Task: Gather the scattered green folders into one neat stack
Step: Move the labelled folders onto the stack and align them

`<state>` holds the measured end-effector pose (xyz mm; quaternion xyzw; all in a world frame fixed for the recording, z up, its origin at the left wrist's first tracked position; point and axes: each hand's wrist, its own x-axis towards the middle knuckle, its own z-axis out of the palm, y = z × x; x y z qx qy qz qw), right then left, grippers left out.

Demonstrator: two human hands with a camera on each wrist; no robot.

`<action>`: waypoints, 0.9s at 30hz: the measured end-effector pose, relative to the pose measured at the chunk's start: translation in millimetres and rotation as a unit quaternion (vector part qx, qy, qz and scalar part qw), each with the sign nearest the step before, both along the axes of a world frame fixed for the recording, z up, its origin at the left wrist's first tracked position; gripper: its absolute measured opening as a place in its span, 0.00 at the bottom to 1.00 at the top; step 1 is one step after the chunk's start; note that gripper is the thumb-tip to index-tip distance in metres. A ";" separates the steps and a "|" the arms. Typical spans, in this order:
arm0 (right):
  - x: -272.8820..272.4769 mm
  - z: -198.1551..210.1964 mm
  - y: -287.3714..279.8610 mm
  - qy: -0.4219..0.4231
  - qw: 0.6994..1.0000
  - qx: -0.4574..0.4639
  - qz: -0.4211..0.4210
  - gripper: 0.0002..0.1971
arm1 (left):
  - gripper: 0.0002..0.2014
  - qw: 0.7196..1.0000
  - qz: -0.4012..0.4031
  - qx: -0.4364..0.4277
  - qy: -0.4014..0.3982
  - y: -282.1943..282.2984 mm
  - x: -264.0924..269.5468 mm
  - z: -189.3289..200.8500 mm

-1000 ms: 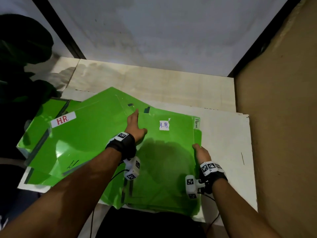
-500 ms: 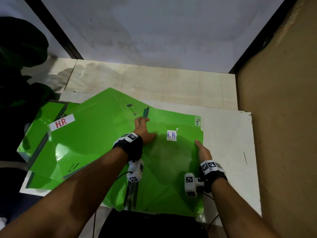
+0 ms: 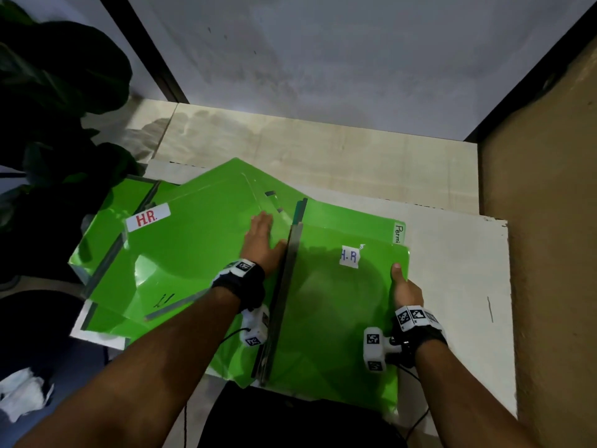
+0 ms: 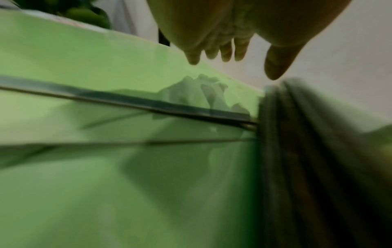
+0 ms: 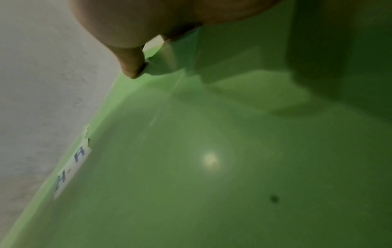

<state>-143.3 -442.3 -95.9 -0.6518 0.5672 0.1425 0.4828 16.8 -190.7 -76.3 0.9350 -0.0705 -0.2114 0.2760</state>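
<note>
Several green folders lie overlapped on a white board (image 3: pixel 458 286). My left hand (image 3: pixel 262 240) rests flat, fingers (image 4: pixel 224 53) straight, on the big folder with the red "HR." label (image 3: pixel 193 253), just left of a dark spine (image 3: pixel 290 270). My right hand (image 3: pixel 405 287) grips the right edge of the folder with the blue "H.R" label (image 3: pixel 332 318), with the thumb (image 5: pixel 131 67) on top and the other fingers hidden under the edge. A folder with a "Permi" label (image 3: pixel 355 218) lies beneath it. More folders (image 3: pixel 106 227) stick out at the left.
The board lies on a pale wooden table (image 3: pixel 323 150) against a grey wall. A brown wall (image 3: pixel 549 253) closes the right side. Dark plant leaves (image 3: pixel 58 92) hang over the left. A white cloth (image 3: pixel 22 392) lies low at the left.
The blue "H.R" folder has slid right and toward me in my right hand, baring its spine beside my left hand. My left hand stays pressed on the red "HR." folder.
</note>
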 end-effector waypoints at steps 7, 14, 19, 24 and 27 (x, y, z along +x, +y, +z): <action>-0.4 0.7 0.4 0.009 1.000 -0.003 0.011 0.38 | 0.33 0.972 -0.060 0.226 0.028 115.6 -3.7 -13.7; 0.6 0.0 1.6 0.022 1.000 0.004 0.001 0.41 | 0.31 0.989 0.091 0.107 -0.049 147.3 -26.4 -10.0; -0.6 5.2 3.5 0.022 1.000 -0.004 -0.003 0.40 | 0.45 0.906 0.398 0.146 0.000 220.3 -31.8 -12.7; -1.6 7.9 10.1 0.021 0.999 -0.018 -0.018 0.44 | 0.52 0.872 0.450 0.160 0.110 256.0 -41.7 -16.7; -3.9 -2.3 8.8 0.028 0.999 -0.026 -0.026 0.46 | 0.54 0.877 0.447 0.122 0.128 263.4 -41.5 -19.4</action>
